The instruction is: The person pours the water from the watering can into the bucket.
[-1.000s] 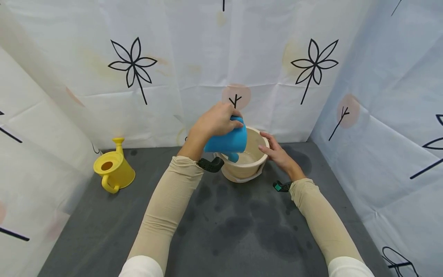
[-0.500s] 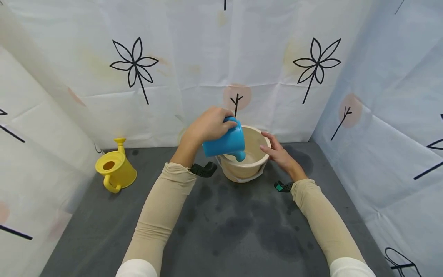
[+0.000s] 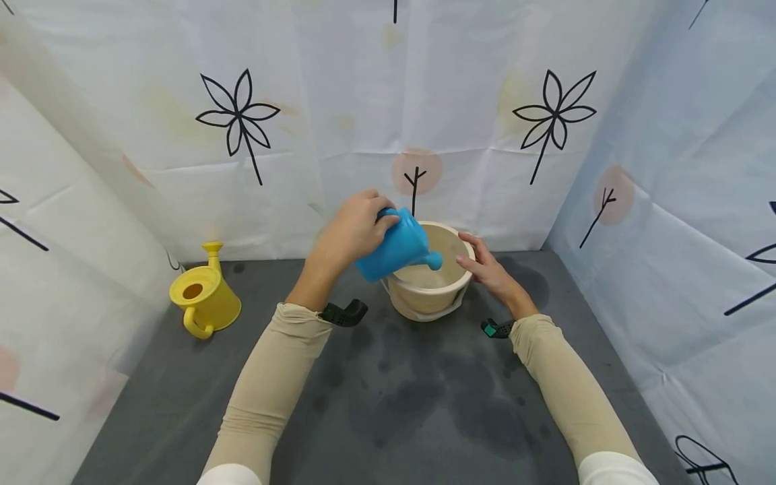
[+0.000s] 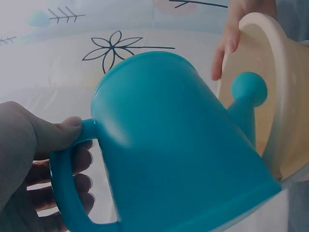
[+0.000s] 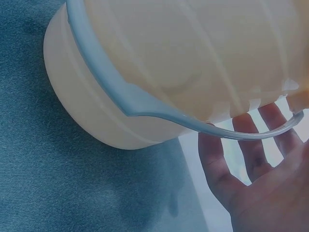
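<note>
My left hand (image 3: 354,232) grips the handle of a blue watering can (image 4: 164,140), fingers curled round it. The can is tilted over the left side of a cream bucket (image 3: 418,300), its round-tipped spout (image 4: 248,89) reaching over the bucket's opening. No stream from the spout can be made out. At the bucket's right side, my right hand (image 3: 494,276) holds the rim, thumb at the inner edge and fingers on the outside. In the right wrist view, those fingers (image 5: 248,145) touch the bucket's wall near its pale carrying handle (image 5: 145,104).
A yellow watering can (image 3: 209,300) stands upright at the back left of the dark grey tabletop (image 3: 339,417). Darker damp-looking patches spread in front of the bucket. White printed cloth (image 3: 339,101) encloses the back and both sides.
The blue watering can has turned back from a steeper tilt, its spout rising from pointing down to pointing rightward. My left hand has shifted left; the right hand stays on the bucket.
</note>
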`<action>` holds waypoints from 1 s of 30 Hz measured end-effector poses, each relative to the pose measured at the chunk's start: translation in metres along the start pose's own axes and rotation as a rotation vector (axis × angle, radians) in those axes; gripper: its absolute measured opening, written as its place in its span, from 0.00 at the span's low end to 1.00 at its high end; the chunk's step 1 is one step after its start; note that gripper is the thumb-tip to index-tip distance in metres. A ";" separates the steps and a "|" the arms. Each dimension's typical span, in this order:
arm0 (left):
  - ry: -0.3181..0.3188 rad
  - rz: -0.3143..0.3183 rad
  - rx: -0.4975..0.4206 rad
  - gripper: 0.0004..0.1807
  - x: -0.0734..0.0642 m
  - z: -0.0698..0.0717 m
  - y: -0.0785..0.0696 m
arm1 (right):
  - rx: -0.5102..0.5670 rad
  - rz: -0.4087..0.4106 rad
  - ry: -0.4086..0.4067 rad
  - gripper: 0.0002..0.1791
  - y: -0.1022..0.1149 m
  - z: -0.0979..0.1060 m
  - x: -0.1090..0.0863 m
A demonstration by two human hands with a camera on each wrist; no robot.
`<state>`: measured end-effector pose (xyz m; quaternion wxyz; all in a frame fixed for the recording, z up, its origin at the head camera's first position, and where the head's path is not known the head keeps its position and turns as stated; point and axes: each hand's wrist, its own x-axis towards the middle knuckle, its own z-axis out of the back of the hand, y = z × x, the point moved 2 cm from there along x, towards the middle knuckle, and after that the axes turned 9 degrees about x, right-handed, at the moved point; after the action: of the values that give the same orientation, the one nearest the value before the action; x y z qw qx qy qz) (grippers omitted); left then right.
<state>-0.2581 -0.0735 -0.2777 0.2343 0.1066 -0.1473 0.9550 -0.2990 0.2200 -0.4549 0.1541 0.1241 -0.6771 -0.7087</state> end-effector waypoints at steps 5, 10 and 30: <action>-0.152 -0.010 0.002 0.16 -0.013 -0.002 0.005 | -0.006 0.022 -0.005 0.40 0.000 0.003 -0.001; -0.292 -0.032 0.007 0.15 -0.026 -0.005 0.010 | -0.005 -0.001 -0.026 0.38 0.004 0.004 -0.001; -0.577 0.060 0.016 0.16 -0.067 -0.027 0.039 | 0.004 -0.025 -0.029 0.37 0.001 -0.001 0.000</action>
<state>-0.2228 -0.1258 -0.3299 0.1536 0.3713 -0.2037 0.8928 -0.2983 0.2188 -0.4544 0.1352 0.1224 -0.6792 -0.7109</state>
